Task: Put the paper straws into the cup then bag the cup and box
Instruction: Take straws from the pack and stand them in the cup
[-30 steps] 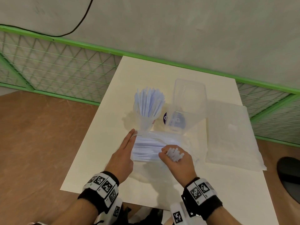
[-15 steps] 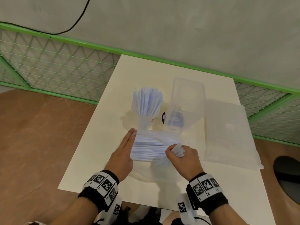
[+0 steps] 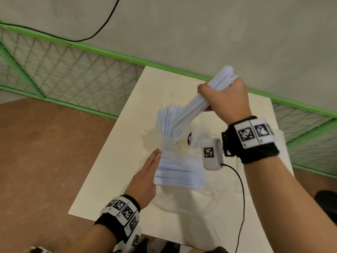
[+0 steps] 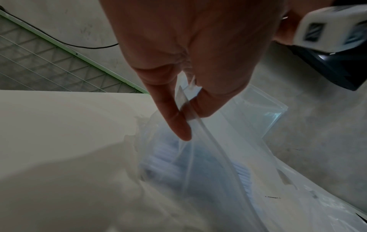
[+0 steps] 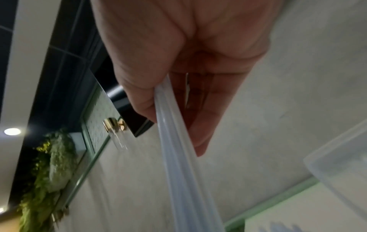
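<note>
My right hand (image 3: 224, 95) is raised over the table and grips a bundle of white paper straws (image 3: 193, 108). The bundle slants down, its lower ends among the straws standing in the clear cup (image 3: 166, 143). In the right wrist view the fingers (image 5: 198, 125) curl round the same bundle (image 5: 178, 164). The left hand (image 3: 153, 165) lies at the left edge of the open straw packet (image 3: 178, 173); its thumb and finger (image 4: 176, 119) pinch the clear wrapper's edge (image 4: 198, 125). The clear box (image 5: 341, 171) stands behind the packet, mostly hidden by my right wrist.
The white table (image 3: 113, 179) ends near my body and on the left. A green mesh fence (image 3: 73, 70) runs behind it under a grey wall. A black cable (image 3: 240, 189) hangs from the right wrist camera. A dark object (image 3: 326, 201) sits on the floor at right.
The right hand pulled a bundle of straws out of the packet and lifted it up and back over the cup. The left hand stayed at the packet's left edge.
</note>
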A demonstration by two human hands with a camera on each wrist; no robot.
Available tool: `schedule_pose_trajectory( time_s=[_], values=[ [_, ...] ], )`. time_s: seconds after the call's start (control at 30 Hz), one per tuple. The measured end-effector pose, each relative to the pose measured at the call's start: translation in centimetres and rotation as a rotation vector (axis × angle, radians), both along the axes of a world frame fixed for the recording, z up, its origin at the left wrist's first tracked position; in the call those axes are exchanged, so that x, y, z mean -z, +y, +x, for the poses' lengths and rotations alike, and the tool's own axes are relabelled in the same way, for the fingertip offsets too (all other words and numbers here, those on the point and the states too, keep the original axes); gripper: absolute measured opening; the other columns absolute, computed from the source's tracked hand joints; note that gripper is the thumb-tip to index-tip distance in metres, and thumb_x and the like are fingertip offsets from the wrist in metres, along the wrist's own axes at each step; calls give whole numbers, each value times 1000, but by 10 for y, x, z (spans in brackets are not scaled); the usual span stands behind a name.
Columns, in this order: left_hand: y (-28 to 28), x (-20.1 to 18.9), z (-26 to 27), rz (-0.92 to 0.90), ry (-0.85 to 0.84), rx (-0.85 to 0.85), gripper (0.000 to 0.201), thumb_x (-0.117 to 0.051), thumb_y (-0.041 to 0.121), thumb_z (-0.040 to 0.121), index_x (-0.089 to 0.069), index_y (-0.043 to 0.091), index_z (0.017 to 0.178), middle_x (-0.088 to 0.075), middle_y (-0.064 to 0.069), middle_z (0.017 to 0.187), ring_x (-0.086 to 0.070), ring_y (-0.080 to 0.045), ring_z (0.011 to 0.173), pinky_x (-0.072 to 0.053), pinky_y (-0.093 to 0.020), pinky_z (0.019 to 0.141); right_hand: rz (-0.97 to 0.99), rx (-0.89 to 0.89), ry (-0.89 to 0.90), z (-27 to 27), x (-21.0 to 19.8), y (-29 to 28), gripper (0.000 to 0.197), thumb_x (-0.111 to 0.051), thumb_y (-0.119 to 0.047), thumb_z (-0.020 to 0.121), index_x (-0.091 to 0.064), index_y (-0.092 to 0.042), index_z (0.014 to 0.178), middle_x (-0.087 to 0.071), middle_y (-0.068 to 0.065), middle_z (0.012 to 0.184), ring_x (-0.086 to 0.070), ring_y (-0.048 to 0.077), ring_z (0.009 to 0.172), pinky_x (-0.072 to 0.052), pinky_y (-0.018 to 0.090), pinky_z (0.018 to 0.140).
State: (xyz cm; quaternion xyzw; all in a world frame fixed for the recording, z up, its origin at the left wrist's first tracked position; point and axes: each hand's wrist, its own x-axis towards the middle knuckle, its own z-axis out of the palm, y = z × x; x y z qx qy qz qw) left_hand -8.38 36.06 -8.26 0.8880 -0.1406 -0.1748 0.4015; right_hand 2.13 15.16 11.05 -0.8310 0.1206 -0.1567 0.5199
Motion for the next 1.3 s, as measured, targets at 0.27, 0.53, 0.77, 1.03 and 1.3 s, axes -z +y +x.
schedule_pose_trajectory(
  time_s=[0.27,0.53,0.77,1.03,1.3],
  values=[
    [2,1,0,32,-8,6,100,-40,-18,77,-7,34,156,13,38,155,-59,-18,116,-54,-34,86,-302,-178,182,47,62,16,40,-77,-42,76,-67,-9,95,-65,-1,87,-60,14,79,-50,30,74],
    [3,-1,2,53,0,-1,99,-41,-17,79,-5,34,157,14,36,156,-58,-10,113,-51,-21,80,-443,-203,-159,32,90,13,61,-55,-44,95,-38,-13,145,-42,4,149,-38,20,137,-28,28,111],
    [3,0,3,52,8,10,99,-41,-17,80,-4,35,156,16,37,155,-56,-6,113,-43,-10,72,-799,-422,32,18,129,27,63,-23,-51,98,-37,-13,147,-39,4,153,-27,24,145,-24,39,114],
    [6,-3,2,48,-9,17,100,-40,-17,78,-3,35,155,17,38,152,-56,-10,117,-43,-15,72,-901,-455,41,41,131,40,56,-19,-50,101,-39,-24,145,-38,-6,154,-28,17,144,-22,39,113],
    [5,-3,0,49,13,6,102,-40,-17,76,-4,37,155,16,38,155,-58,-13,112,-48,-20,78,-679,-434,-304,-3,93,41,35,-40,-21,94,-62,-15,120,-64,0,124,-56,16,114,-43,36,94]
  ],
)
